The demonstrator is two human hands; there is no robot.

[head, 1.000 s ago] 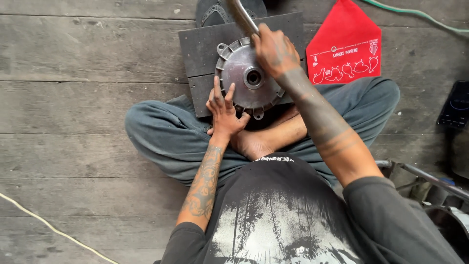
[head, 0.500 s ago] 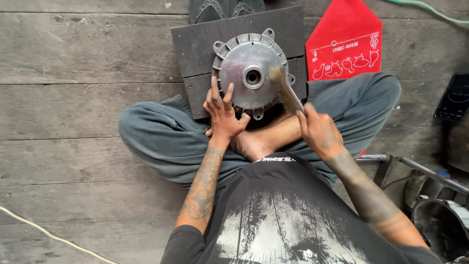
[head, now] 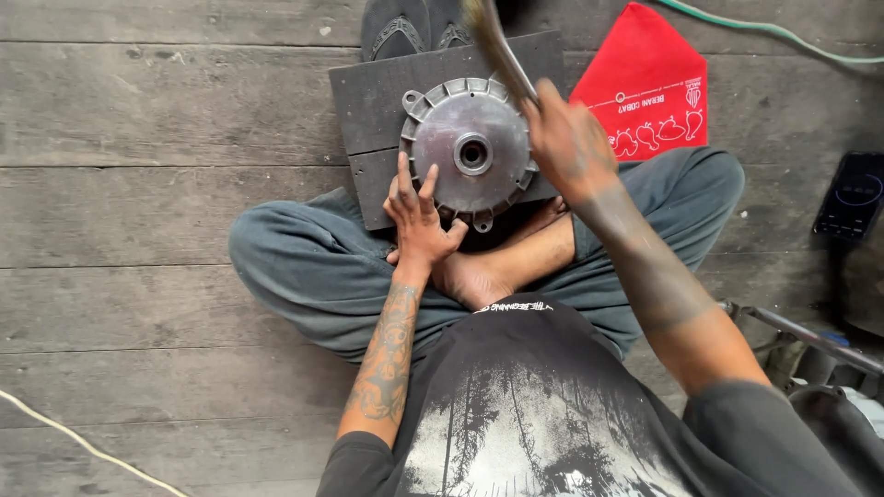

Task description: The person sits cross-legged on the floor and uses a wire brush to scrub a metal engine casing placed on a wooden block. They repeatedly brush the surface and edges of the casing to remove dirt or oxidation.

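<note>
The metal hub point(head: 471, 152) is steadied by the left hand's point(head: 419, 216) spread fingers; the right hand point(head: 566, 138) is closed on what seems a brush point(head: 493, 41), best swept evenly.

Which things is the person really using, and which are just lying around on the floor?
In use:
- round metal hub, steadied by the left hand
- brush, gripped in the right hand
- dark board under the hub

Just lying about:
- red cloth
- sandals
- green hose
- dark phone-like device
- white cord
</note>
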